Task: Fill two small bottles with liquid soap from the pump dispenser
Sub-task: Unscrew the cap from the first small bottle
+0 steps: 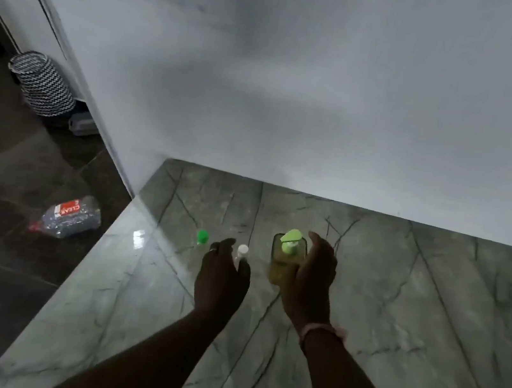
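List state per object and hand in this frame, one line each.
pump dispenser: upright on the marble counter, yellowish soap inside, green pump head up.
white-capped bottle: upright, cap on.
green-capped bottle: upright, cap on, untouched.
left hand: fingers curled round the white-capped bottle.
right hand: cupped against the dispenser's side.
plastic bottle: lying on its side on the floor.

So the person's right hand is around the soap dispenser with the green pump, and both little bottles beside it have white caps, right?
Not quite. The head view shows the right hand at the soap dispenser with the green pump, but only one small bottle has a white cap; the other small bottle, farther left, has a green cap.
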A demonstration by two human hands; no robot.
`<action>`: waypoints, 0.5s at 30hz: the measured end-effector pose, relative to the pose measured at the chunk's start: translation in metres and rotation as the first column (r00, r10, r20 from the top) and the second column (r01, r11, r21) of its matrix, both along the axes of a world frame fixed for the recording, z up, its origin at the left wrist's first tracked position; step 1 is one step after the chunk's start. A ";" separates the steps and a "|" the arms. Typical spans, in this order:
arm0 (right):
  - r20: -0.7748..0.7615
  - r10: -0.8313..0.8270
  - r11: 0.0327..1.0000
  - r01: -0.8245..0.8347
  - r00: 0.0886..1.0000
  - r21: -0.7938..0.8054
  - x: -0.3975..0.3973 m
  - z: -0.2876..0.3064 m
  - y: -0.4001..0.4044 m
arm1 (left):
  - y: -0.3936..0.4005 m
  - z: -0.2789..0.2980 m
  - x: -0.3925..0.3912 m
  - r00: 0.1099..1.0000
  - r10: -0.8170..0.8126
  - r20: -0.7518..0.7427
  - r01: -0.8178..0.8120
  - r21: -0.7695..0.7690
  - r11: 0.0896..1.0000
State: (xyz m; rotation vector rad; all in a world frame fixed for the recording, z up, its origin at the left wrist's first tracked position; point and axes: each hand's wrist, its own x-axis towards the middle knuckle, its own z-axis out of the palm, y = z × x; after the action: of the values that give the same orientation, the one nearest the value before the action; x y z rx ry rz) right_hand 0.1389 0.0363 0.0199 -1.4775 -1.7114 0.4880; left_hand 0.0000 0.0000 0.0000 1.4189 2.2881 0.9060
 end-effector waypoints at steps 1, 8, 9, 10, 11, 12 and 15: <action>-0.053 -0.017 1.000 0.016 0.998 -0.012 -0.001 -0.013 0.000 | 0.001 -0.012 0.000 0.999 0.036 0.041 -0.037 0.022 0.999; -0.108 -0.041 0.995 0.051 0.993 0.085 -0.022 -0.078 0.015 | 0.023 -0.079 -0.009 0.994 0.033 0.101 -0.039 0.062 0.997; -0.130 -0.057 0.992 0.071 0.990 0.106 -0.025 -0.084 0.016 | 0.025 -0.086 -0.009 0.995 0.023 0.099 -0.032 0.086 0.996; -0.149 -0.071 0.987 0.091 0.986 0.134 -0.028 -0.090 0.017 | 0.025 -0.092 -0.010 0.995 0.018 0.095 -0.029 0.110 0.994; -0.166 -0.079 0.981 0.106 0.983 0.160 -0.031 -0.095 0.017 | 0.026 -0.097 -0.011 0.996 0.013 0.089 -0.025 0.136 0.990; -0.182 -0.090 0.976 0.123 0.979 0.177 -0.032 -0.098 0.017 | 0.027 -0.100 -0.012 0.997 0.008 0.083 -0.021 0.156 0.988; -0.191 -0.123 0.963 0.163 0.974 0.216 -0.037 -0.112 0.019 | 0.031 -0.110 -0.017 0.997 -0.021 0.069 0.007 0.205 0.979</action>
State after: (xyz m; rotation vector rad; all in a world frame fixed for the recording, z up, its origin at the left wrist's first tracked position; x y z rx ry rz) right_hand 0.1017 0.0554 -0.0922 -1.3374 -1.4574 0.3197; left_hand -0.0165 0.0308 -0.1097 1.4561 2.1826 1.1968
